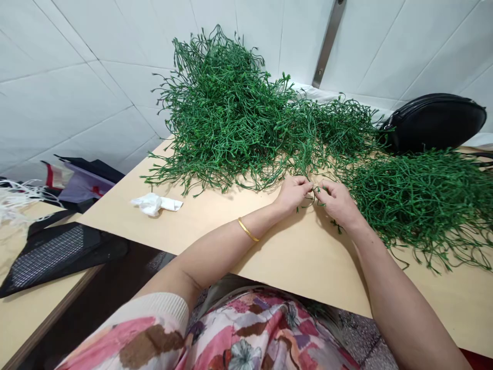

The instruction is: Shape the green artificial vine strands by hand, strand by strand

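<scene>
My left hand [293,193] and my right hand [337,201] meet over the light wooden table [246,231], fingers pinched close together. Between them is a thin green artificial plant stem [315,191], gripped from both sides; its ends dangle below my fingers. Behind my hands rises a large tangled heap of green stems [227,113], with tiny tufts at their tips. Beside my right forearm lies a second, lower pile of the same stems [416,195]. My fingers hide part of the held stem.
A crumpled white tissue [152,204] lies left of my arms. At the back right a black bag [435,123] leans near the tiled wall [115,82]. On a lower surface at the left are a black mesh bag [54,254] and white strands [19,203].
</scene>
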Action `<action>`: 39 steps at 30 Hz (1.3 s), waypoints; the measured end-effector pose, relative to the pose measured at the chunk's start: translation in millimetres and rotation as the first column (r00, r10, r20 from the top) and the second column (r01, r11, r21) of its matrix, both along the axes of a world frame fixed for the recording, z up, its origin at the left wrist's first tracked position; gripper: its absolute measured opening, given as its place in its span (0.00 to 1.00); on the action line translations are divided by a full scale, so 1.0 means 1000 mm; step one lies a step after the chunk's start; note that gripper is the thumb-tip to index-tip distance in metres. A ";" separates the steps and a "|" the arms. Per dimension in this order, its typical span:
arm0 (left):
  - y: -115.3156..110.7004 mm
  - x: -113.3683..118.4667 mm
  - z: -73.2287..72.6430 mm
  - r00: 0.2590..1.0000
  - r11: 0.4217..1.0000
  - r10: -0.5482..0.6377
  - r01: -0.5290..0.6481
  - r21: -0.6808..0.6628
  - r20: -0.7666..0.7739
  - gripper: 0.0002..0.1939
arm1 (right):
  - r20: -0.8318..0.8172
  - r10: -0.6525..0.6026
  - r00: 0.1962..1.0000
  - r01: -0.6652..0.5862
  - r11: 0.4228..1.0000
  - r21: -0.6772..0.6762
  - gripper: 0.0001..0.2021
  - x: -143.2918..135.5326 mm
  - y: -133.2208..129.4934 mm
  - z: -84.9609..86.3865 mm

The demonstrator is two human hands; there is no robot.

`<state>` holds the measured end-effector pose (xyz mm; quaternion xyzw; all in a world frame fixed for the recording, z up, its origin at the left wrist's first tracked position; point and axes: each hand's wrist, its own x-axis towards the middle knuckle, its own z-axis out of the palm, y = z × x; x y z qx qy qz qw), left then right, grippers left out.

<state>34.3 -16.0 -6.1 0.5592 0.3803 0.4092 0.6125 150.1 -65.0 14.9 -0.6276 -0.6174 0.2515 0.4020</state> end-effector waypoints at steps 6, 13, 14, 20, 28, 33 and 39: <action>0.013 0.003 -0.005 0.992 0.991 0.128 -0.129 -0.035 -0.020 0.14 | -0.053 0.205 0.977 -0.208 0.975 -0.071 0.13 -0.026 -0.030 0.025; 0.009 -0.013 0.001 0.998 0.993 -0.012 0.018 -0.120 0.054 0.11 | 0.404 -0.547 0.733 0.328 0.804 0.496 0.11 0.038 -0.038 0.069; 0.008 -0.014 0.002 0.998 0.993 -0.017 0.025 -0.119 0.064 0.10 | 0.466 -0.600 0.650 0.374 0.787 0.491 0.11 0.056 -0.037 0.074; 0.005 -0.013 0.004 0.986 0.992 -0.046 0.063 -0.105 0.160 0.10 | 0.695 -0.650 0.306 0.597 0.700 0.392 0.12 0.127 -0.037 0.081; 0.006 -0.012 0.000 0.983 0.995 -0.028 0.045 -0.089 0.183 0.14 | 0.503 -0.521 0.690 0.322 0.843 0.431 0.13 0.056 -0.045 0.064; 0.005 -0.012 -0.001 0.983 0.997 -0.023 0.036 -0.065 0.184 0.14 | 0.143 -0.060 0.988 0.041 0.991 0.131 0.12 0.007 -0.025 0.022; 0.007 -0.012 0.002 0.968 0.982 -0.019 0.065 -0.176 0.249 0.14 | -0.016 -0.057 0.998 0.059 0.992 0.114 0.20 -0.002 -0.003 -0.009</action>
